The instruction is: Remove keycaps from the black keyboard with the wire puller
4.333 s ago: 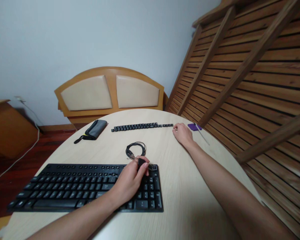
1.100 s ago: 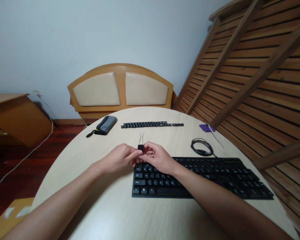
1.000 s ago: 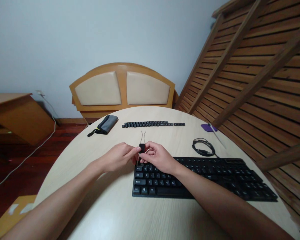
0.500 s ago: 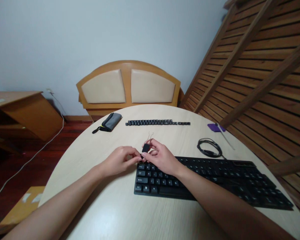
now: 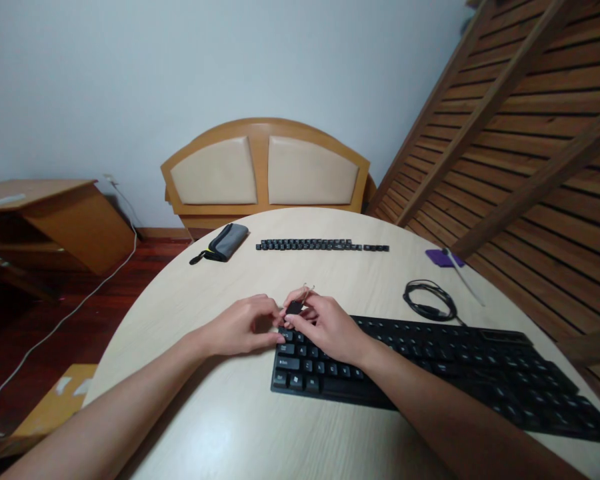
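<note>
A small black keycap puller [image 5: 295,307] with thin wire loops is held in my right hand [image 5: 330,327], pinched between thumb and fingers above the upper left corner of a black keyboard [image 5: 340,391]. My left hand [image 5: 245,325] is at that same corner, its thumb and index finger apart and curved. The left thumb tip touches the keyboard's left edge by the end keys; the index fingertip is close to the right fingers. Some of the keyboard's upper left is hidden under my right hand.
Loose keycaps [image 5: 305,245] lie in a row towards the table's far side. A grey and black folded pouch [image 5: 227,242] is at left. Right of centre lie a coiled cable [image 5: 430,300] and a purple cloth [image 5: 437,258] with a thin white stick [image 5: 464,277] across it.
The keycap puller has tipped, its wire ends now lower and nearer my right hand. My left thumb and index finger have spread apart. The whole view has shifted slightly.
</note>
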`<state>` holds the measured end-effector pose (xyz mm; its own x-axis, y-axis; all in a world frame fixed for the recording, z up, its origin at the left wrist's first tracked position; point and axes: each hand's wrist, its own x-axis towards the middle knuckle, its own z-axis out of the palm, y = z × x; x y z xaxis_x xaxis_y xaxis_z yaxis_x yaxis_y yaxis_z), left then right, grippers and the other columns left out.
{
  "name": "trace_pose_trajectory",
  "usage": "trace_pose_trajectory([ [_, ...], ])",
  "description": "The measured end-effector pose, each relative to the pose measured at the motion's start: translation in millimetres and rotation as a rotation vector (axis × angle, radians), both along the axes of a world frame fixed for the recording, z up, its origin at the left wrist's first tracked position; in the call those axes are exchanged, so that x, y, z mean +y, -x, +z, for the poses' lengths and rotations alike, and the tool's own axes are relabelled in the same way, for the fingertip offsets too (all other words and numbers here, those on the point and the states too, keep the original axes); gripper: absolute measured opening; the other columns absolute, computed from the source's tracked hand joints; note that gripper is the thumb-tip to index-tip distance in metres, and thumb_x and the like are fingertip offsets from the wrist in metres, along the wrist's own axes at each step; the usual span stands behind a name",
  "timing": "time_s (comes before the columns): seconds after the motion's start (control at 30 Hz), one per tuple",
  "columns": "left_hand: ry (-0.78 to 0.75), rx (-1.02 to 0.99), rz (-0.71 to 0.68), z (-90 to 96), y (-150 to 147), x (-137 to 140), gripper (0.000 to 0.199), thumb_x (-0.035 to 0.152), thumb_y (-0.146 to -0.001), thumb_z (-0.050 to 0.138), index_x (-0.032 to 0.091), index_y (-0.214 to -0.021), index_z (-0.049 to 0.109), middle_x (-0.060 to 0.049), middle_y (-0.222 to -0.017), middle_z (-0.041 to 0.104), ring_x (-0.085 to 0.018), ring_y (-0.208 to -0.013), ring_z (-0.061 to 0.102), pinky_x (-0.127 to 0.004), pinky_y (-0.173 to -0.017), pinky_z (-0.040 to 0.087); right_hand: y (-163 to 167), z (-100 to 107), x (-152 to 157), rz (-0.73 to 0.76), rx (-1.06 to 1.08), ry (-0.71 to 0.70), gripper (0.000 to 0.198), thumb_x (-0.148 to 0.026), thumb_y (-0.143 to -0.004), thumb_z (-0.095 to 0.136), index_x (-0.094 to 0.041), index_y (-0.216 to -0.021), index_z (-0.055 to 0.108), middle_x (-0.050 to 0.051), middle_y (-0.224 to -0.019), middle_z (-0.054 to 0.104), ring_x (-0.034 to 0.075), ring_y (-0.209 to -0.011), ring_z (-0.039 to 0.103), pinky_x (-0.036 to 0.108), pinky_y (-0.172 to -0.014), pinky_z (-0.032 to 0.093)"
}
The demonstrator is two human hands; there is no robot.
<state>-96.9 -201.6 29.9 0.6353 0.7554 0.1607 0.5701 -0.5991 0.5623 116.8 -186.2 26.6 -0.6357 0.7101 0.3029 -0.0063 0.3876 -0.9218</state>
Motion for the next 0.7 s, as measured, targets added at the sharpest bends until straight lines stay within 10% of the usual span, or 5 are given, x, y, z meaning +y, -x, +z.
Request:
trace_pose_trajectory([
  [0.7, 0.097, 0.107, 0.212, 8.8, -15.4, -14.1, 0.027, 0.045, -0.082, 0.064, 0.018, -0.081, 0.058, -0.001, -0.077, 0.062, -0.017, -0.071, 0.054, -0.028, -0.064, 0.037, 0.7, 6.3, 2.6, -0.022, -0.279, -0.182, 0.015, -0.027, -0.092, 0.057, -0.017, -0.091, 0.068, 0.004, -0.096, 0.07, 0.016, -0.086, 0.066, 0.026, -0.082, 0.048],
])
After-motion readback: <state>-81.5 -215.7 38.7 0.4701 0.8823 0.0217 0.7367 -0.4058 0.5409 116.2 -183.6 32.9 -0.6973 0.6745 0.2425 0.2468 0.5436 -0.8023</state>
